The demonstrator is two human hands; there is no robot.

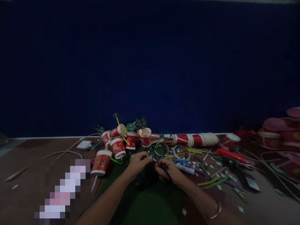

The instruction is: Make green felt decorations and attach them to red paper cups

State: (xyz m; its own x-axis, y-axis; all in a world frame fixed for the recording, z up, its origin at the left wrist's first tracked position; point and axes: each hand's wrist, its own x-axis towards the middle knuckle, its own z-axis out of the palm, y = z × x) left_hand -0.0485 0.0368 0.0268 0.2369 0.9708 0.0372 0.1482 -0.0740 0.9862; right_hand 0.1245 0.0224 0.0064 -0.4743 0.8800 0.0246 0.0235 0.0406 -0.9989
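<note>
In the middle, just in front of a red paper cup (145,137), my left hand (139,163) pinches a small dark round paper piece (151,155). Facing it, my right hand (169,171) is wrapped round a pair of dark scissors (161,167), whose blades point up and left toward the paper piece. The hands are close together. Dim light hides whether the blades touch the paper. A dark green surface (152,206) lies below them.
Red cups (101,162) with straws cluster at the left. Coloured straws (185,153), a glue tube (185,168), paper scraps and a red-handled tool (231,154) lie at the right. Stacked cups (195,139) rest near the blue wall (150,68). A white cable (63,153) crosses the left.
</note>
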